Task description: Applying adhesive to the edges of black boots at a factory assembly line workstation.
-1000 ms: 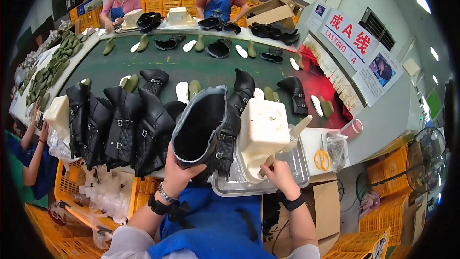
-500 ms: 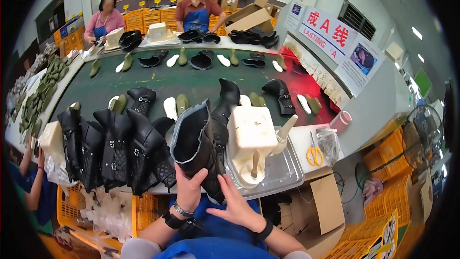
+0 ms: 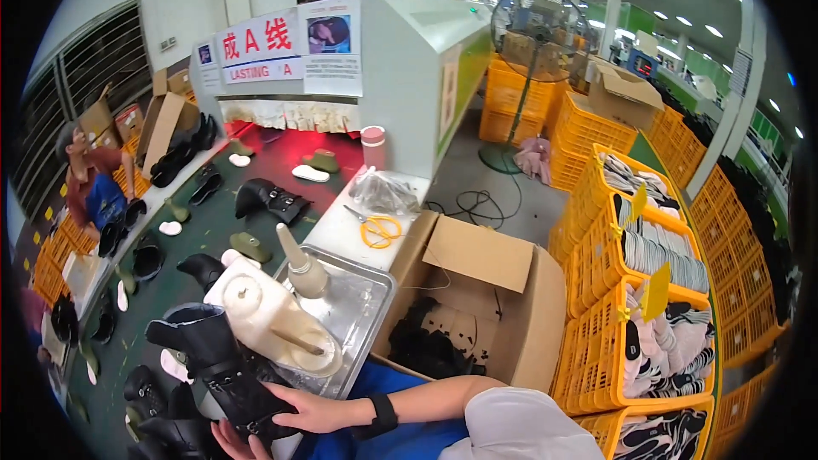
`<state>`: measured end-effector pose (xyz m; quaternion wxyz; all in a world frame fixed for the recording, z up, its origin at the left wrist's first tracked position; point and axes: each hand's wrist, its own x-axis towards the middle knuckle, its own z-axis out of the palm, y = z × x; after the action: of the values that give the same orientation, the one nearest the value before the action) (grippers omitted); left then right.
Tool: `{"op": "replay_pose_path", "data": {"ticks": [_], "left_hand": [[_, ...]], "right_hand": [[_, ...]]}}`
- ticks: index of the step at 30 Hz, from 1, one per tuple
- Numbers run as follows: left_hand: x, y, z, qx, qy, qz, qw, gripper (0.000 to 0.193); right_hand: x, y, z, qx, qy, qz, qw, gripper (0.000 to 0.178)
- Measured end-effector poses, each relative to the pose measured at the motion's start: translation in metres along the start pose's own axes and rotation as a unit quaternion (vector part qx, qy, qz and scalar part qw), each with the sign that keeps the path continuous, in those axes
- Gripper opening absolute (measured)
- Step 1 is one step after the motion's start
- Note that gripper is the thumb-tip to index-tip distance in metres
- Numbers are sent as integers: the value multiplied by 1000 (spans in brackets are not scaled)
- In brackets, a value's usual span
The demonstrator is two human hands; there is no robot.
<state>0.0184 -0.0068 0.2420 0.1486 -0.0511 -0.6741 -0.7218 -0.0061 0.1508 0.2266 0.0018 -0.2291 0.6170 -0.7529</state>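
A black boot point(image 3: 223, 362) with straps and buckles stands between my hands, its wide grey-edged top pointing away from me. My left hand point(image 3: 239, 441) grips its lower part from the near side, partly cut off by the frame's bottom edge. On the boot's right side, the fingers of my right hand point(image 3: 311, 411) press against the leather. Just beyond lies a metal tray point(image 3: 362, 302) bearing a cream block-shaped container point(image 3: 256, 298) with a brush handle point(image 3: 294, 339) and a cream cone-topped bottle point(image 3: 305, 268). More black boots point(image 3: 162, 430) are at the lower left.
Yellow-handled scissors point(image 3: 379, 230), a plastic bag point(image 3: 383, 192) and a pink cup point(image 3: 373, 146) are on the white ledge. An open carton point(image 3: 477, 324) with black pieces stands right; orange crates point(image 3: 588, 332) line the far right. Another person point(image 3: 94, 175) is across the green belt point(image 3: 204, 217).
My view has swung to the right, showing the carton and crates more fully. Both hands stay on the boot.
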Motion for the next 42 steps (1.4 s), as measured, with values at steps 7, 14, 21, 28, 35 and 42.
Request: {"op": "replay_pose_path", "data": {"ticks": [7, 14, 21, 28, 35, 42], "left_hand": [[-13, -6, -17, 166, -127, -26, 978, 35], [4, -46, -47, 7, 25, -98, 995, 28], [-3, -33, -45, -262, 50, -111, 957, 45], [-22, -13, -38, -102, -26, -156, 982, 22], [-3, -4, -54, -81, -26, -68, 994, 19], [28, 89, -158, -9, 105, -44, 993, 21]], "right_hand": [[3, -3, 1, -29, -53, -8, 998, 64], [6, 4, 4, -68, -75, 21, 995, 65], [-7, 19, 14, -13, -115, 126, 985, 46], [4, 14, 11, -60, -136, 189, 971, 26], [17, -7, 22, 56, -125, 201, 970, 43], [4, -1, 11, -55, -157, 191, 967, 42]]}}
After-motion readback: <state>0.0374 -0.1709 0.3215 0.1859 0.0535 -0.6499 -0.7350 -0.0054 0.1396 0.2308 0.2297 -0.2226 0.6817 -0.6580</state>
